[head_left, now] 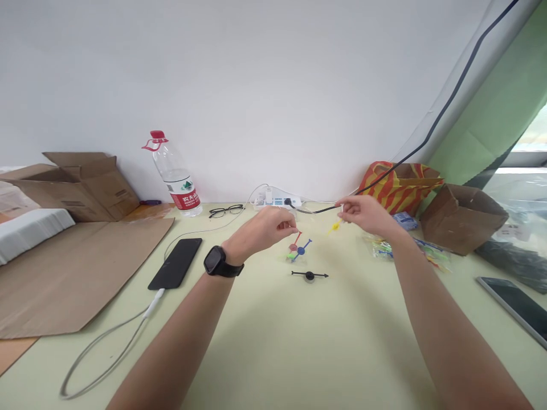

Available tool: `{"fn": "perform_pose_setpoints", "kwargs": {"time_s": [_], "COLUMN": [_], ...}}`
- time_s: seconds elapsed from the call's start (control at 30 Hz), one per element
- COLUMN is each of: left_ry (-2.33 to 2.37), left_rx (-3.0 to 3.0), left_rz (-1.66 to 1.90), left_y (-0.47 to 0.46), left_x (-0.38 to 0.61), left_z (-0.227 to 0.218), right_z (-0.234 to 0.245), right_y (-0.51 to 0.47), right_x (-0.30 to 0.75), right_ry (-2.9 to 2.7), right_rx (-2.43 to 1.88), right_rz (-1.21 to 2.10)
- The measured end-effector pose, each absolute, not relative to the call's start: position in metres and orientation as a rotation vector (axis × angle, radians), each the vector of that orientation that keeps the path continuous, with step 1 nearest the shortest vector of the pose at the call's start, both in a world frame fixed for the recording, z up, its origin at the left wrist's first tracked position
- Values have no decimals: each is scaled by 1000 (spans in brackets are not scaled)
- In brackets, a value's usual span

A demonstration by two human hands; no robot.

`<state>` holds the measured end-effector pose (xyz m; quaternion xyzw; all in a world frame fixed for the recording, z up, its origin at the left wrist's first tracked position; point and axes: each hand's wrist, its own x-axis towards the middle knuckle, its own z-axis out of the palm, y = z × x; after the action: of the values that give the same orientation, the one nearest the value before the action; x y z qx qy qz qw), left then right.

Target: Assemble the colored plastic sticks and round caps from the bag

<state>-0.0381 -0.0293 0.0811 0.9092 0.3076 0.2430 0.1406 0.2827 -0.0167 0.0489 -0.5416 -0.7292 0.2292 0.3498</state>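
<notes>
My left hand (271, 229), with a black watch (217, 262) on its wrist, is closed in a pinch at the upper edge of a small clear plastic bag (302, 261). Around the bag are a red arrow spinner (293, 247), a blue arrow spinner (301, 250) and a bit of green; whether each lies in or on it is hard to tell. Between thumb and fingers, my right hand (363, 213) holds a yellow arrow spinner (335, 226) above the table. Nearer to me, a black arrow spinner (310, 276) lies flat.
Bagged colourful spinners (410, 250) lie under my right forearm. A power strip (277, 201) and glasses (226, 211) sit by the wall. Leftward are a water bottle (182, 185), a plugged-in phone (176, 263) and cardboard (85, 267); rightward, a brown box (464, 216) and a tablet (517, 307).
</notes>
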Motion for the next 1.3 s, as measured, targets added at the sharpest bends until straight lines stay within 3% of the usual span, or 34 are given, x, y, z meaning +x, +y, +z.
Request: {"fn": "perform_pose_setpoints", "kwargs": {"time_s": [0.23, 0.4, 0.67, 1.3], "left_ry": [881, 795, 769, 847], "left_rx": [2643, 2690, 2713, 2735], "left_rz": [692, 698, 652, 621], "left_y": [-38, -47, -51, -42], "left_x": [-21, -12, -11, -22], "left_z": [75, 74, 80, 81], "right_z": [112, 116, 97, 111], "right_y": [-75, -89, -77, -88], "right_x": [247, 214, 195, 202], "right_ry": [-1733, -1877, -2108, -2118], "right_rx": [-1085, -998, -1062, -1272], "right_rz": [155, 20, 182, 213]}}
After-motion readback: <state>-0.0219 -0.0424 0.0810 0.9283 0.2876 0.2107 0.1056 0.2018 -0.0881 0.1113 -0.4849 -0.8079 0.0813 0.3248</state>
